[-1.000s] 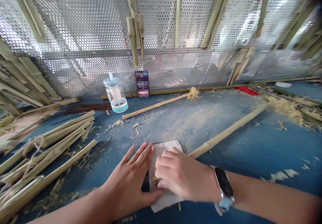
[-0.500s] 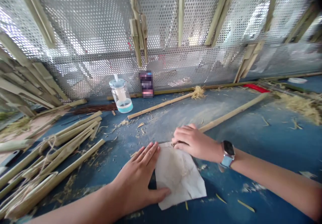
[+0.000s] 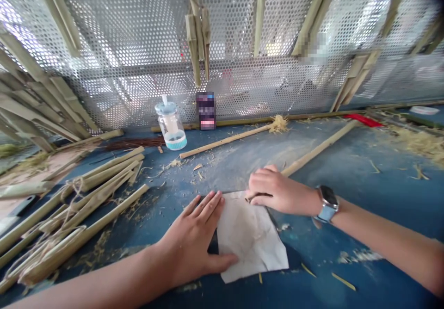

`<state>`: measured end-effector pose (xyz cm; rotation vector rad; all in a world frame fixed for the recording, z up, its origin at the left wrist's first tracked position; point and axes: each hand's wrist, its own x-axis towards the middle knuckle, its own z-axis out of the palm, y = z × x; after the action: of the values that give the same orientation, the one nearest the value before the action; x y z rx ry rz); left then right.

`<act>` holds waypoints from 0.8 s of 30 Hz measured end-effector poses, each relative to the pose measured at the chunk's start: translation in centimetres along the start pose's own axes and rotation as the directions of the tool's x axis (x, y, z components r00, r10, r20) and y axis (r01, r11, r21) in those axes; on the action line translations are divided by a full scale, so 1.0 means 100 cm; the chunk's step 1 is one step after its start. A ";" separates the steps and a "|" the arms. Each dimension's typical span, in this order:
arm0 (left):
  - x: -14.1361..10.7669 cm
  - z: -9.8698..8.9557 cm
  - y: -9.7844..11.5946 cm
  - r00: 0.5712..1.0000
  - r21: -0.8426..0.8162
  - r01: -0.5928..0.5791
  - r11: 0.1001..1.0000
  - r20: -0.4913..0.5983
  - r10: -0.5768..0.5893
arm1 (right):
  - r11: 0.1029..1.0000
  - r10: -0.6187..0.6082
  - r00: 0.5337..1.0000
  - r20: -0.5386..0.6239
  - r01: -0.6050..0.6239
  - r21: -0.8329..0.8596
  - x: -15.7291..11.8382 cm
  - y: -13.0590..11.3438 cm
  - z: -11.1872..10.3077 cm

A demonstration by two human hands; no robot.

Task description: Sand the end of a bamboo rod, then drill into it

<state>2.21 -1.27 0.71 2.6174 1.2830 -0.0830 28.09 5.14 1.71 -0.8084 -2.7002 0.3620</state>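
Note:
A creased whitish sheet of paper (image 3: 248, 242) lies on the blue tabletop, with a dusty smear across its middle. My left hand (image 3: 194, 239) is spread flat along the paper's left side, the thumb resting on it and the fingertips at its upper left corner. At the upper right edge, my right hand (image 3: 268, 188) is wrapped around a long bamboo stick (image 3: 319, 148). The stick's near end pokes out past the fingers over the paper; its far end points to the back right. A watch sits on my right wrist.
To the left lie bamboo strips (image 3: 86, 207) tied with string. A lidded clear cup (image 3: 172, 126) and a phone (image 3: 206, 111) stand near the perforated metal screen (image 3: 138, 45). Another stick (image 3: 225, 140) with a frayed end, a red object (image 3: 366, 120) and shavings (image 3: 419, 145) lie farther back.
My right hand has shifted slightly right relative to the paper, and the stick's far end has swung left. My left hand stays put on the paper. The whole view has shifted a little.

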 end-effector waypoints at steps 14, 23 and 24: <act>0.000 0.002 -0.001 1.000 0.044 0.002 0.999 -0.007 -0.002 | 0.999 -0.043 0.998 -0.047 0.044 0.004 0.004 0.001 0.003; -0.003 0.006 0.000 1.000 0.014 0.007 1.000 -0.010 -0.007 | 0.975 -0.192 0.981 0.006 0.190 0.113 0.005 -0.020 0.015; -0.003 0.005 0.000 1.000 0.011 -0.001 1.000 -0.005 0.001 | 0.981 -0.148 0.989 -0.008 0.148 0.126 0.005 -0.008 0.011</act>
<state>2.08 -1.59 0.23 2.6293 1.2866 -0.0834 26.91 4.58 1.01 -0.5678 -2.6861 0.4927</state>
